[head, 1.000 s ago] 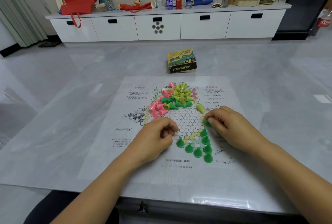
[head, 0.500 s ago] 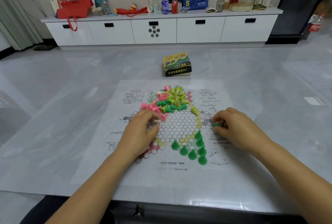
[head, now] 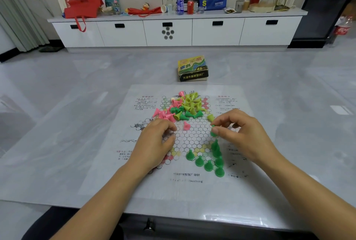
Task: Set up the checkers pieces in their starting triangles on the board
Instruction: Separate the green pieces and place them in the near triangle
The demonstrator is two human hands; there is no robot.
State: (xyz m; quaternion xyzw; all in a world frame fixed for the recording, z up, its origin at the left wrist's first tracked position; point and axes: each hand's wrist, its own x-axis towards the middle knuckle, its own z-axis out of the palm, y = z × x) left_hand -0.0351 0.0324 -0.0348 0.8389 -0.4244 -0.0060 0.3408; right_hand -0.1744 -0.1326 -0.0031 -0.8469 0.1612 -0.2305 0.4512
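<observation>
The paper checkers board (head: 192,141) lies flat on the grey table. A mixed pile of pink, yellow and green pieces (head: 185,106) covers its far part. Several green pieces (head: 209,163) stand in the near right triangle. One pink piece (head: 186,125) lies alone on its side near the middle. My right hand (head: 242,137) pinches a green piece (head: 213,133) between thumb and fingertip, just above the standing green ones. My left hand (head: 154,143) rests on the board's left side, fingers curled near the pink pieces; whether it holds one is hidden.
The game's box (head: 193,69) stands beyond the board. The table's near edge (head: 173,218) runs below my forearms. A white sideboard (head: 173,31) with bags and bottles stands against the far wall.
My right hand has moved back over the board with the green piece, toward the standing green ones. My left hand reached to the pink pieces, and one pink piece now lies apart from the pile.
</observation>
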